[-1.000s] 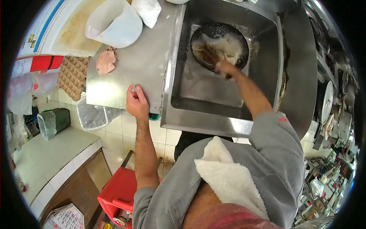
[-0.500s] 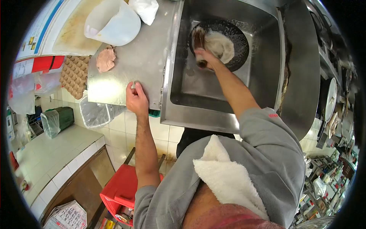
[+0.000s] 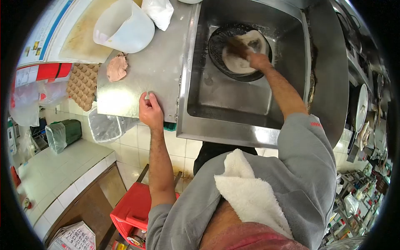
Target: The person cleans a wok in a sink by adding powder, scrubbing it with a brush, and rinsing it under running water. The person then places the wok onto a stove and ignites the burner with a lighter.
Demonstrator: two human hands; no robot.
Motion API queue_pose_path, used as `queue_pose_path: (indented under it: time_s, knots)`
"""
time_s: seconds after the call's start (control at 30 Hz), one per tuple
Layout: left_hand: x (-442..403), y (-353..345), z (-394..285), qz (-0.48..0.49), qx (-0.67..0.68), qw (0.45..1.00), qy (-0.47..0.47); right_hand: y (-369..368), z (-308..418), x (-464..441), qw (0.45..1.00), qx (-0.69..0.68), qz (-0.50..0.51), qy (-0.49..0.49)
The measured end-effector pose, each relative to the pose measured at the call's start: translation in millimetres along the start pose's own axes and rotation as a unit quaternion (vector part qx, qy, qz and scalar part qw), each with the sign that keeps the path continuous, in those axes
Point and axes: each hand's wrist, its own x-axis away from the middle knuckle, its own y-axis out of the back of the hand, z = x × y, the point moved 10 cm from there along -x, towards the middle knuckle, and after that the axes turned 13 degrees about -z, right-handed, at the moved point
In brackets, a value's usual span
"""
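Note:
In the sink (image 3: 233, 123), a black wok (image 3: 217, 56) holds cloudy, foamy liquid (image 3: 233, 62). My right hand (image 3: 260, 61) is closed round a brown bristle brush (image 3: 238, 46), its bristles blurred inside the wok. My left hand (image 3: 151, 111) is at the front edge of the metal counter (image 3: 137, 79), fingers curled and thumb and forefinger tips near each other; whatever may be between them cannot be made out. A crumpled pinkish-tan cloth or pad (image 3: 117, 68) lies on the counter beyond that hand.
A white plastic tub (image 3: 125, 31) and a white bag (image 3: 158, 12) stand at the counter's back. Egg trays (image 3: 83, 85) and a lined bin (image 3: 106, 125) are on the left. A red stool (image 3: 135, 204) is beside me. Pans (image 3: 361, 108) are at the right.
My right hand and the brush have swept rightward across the wok, from its left side, and the liquid has swirled. My left hand has stayed at the counter edge.

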Motion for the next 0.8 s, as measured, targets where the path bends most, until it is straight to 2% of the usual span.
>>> queue_pose_path:
  time_s: [0.1,0.13,0.2,0.27,0.33,0.4,0.43,0.47,0.53,0.6,0.63,0.7,0.77,0.8]
  knots:
    - [1,2,3,0.007,-0.004,1.000,-0.001,6,25,3,0.998,-0.045,-0.032,0.035]
    - [1,2,-1,0.000,0.004,1.000,-0.017,8,0,8,0.995,-0.080,-0.042,-0.049]
    - [0,1,1,-0.004,-0.002,1.000,-0.024,-2,-49,34,0.982,-0.111,-0.036,-0.147]
    - [-2,2,4,-0.007,-0.008,1.000,-0.025,-29,-71,78,0.976,-0.135,0.052,-0.163]
    - [0,-1,9,0.007,0.000,1.000,0.015,-64,-39,107,0.965,-0.214,0.100,-0.112]
    - [1,1,5,0.005,0.000,1.000,0.006,-47,50,109,0.899,-0.393,0.187,-0.050]
    - [-1,3,0,-0.002,-0.002,1.000,-0.005,-62,60,83,0.883,-0.430,0.144,-0.119]
    - [-3,2,-2,-0.009,-0.001,1.000,-0.009,-78,72,43,0.870,-0.471,0.084,-0.120]
    - [0,-1,2,0.009,-0.013,1.000,-0.018,-69,84,-4,0.776,-0.600,-0.012,-0.196]
    - [-1,-1,2,0.012,-0.015,1.000,-0.006,-50,74,-10,0.688,-0.615,-0.154,-0.354]
    - [0,-2,5,0.014,-0.014,1.000,0.012,-42,81,-17,0.687,-0.616,-0.151,-0.356]
    - [0,-4,5,0.011,-0.010,1.000,0.008,-54,74,-5,0.445,-0.694,-0.211,-0.525]
    - [1,-1,7,0.006,-0.008,1.000,0.009,-41,71,-14,0.456,-0.701,-0.245,-0.490]
    - [0,-2,9,0.007,-0.007,1.000,0.015,-33,77,-31,0.506,-0.719,-0.186,-0.439]
